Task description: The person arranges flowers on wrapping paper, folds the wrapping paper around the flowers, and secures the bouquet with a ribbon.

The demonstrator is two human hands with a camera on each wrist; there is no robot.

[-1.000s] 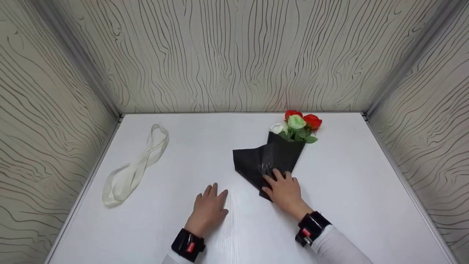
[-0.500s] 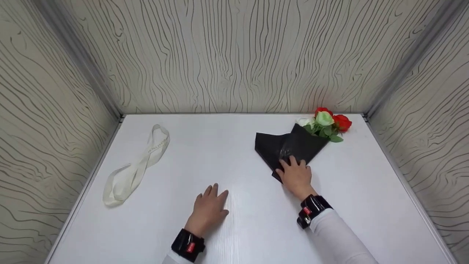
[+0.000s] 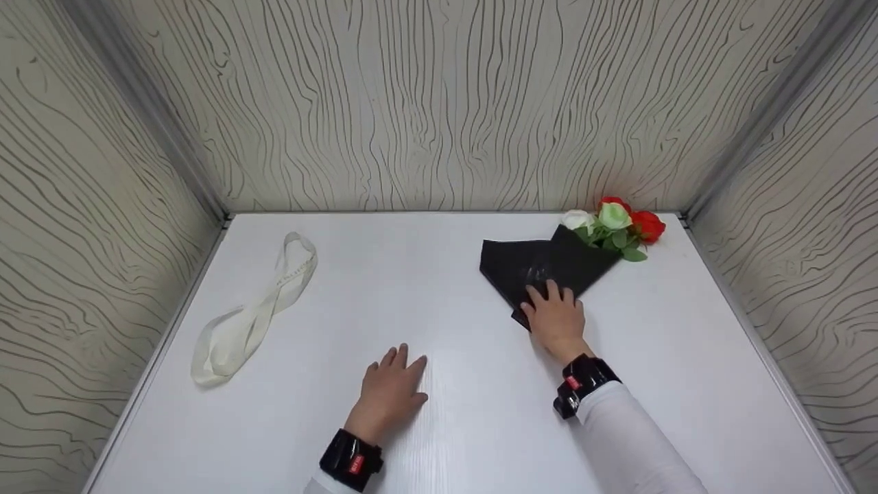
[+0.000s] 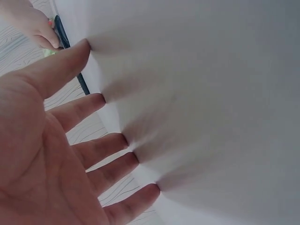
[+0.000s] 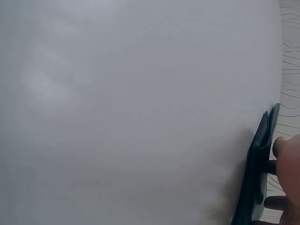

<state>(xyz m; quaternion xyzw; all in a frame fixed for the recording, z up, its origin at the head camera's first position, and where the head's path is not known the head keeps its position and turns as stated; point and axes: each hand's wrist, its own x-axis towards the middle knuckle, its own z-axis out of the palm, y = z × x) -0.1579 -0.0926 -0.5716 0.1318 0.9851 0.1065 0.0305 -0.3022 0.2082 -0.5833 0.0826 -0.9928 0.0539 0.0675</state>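
Observation:
A bouquet of red, white and pale green roses point(image 3: 614, 216) lies at the back right of the table, in black wrapping paper point(image 3: 513, 264). My right hand point(image 3: 557, 321) rests on the lower part of the wrapping, fingers spread over it. From the right wrist, the black wrapping point(image 5: 253, 176) shows edge-on with several fingertips against it. Nearer the front, my left hand point(image 3: 389, 394) holds nothing. Its fingers are spread and its fingertips point(image 4: 152, 188) meet the white tabletop in the left wrist view.
A cream ribbon point(image 3: 257, 312) with printed lettering lies in a twisted loop on the table's left side. Wood-grain patterned panels point(image 3: 439, 103) stand along the back and both sides, with grey metal posts point(image 3: 744, 120) at the corners.
My right hand and the bouquet have moved to the right and toward the back, and the flowers have turned further right. The left hand and the ribbon have stayed in place.

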